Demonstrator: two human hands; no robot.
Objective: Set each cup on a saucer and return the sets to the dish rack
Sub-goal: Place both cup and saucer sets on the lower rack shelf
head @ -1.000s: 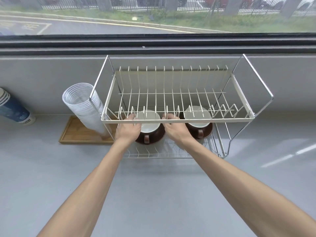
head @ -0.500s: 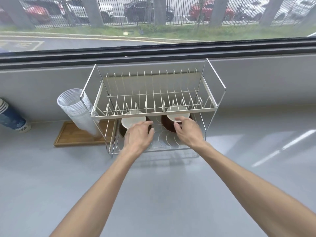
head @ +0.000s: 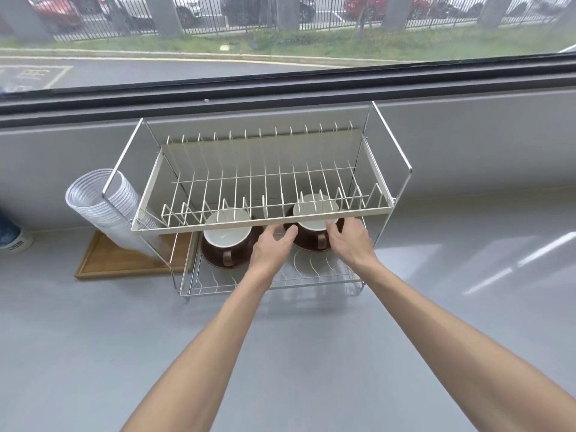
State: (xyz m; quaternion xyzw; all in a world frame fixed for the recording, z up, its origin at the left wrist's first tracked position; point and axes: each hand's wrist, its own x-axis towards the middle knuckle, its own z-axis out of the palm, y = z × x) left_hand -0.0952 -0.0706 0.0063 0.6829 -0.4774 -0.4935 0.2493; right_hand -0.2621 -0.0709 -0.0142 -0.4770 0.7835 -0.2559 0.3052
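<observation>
The right cup (head: 315, 227), brown outside and white inside, sits upright on its brown saucer (head: 338, 241) on the lower shelf of the dish rack (head: 265, 219), toward the right end, mouth up and handle pointing toward me. My right hand (head: 350, 244) is at its right side with the fingertips reaching over the rim and saucer edge; the fingers are bent, but I cannot tell whether they grip or only touch. My left hand (head: 271, 249) is between the two sets, fingers loosely spread and lightly curved, the tips near the left edge of that saucer and holding nothing I can see.

The left cup (head: 227, 233) stands upright on its own saucer (head: 215, 260) on the same shelf, handle also facing me, just left of my left hand. The two sets lie side by side along the rack's long axis, which runs left to right, parallel to the window.

A tilted stack of clear plastic cups (head: 99, 207) leans beside the rack's left end over a wooden tray (head: 118, 263). A blue paper cup (head: 9, 236) at the far left carries print too small to read. Painted markings on the road outside are not legible either.
</observation>
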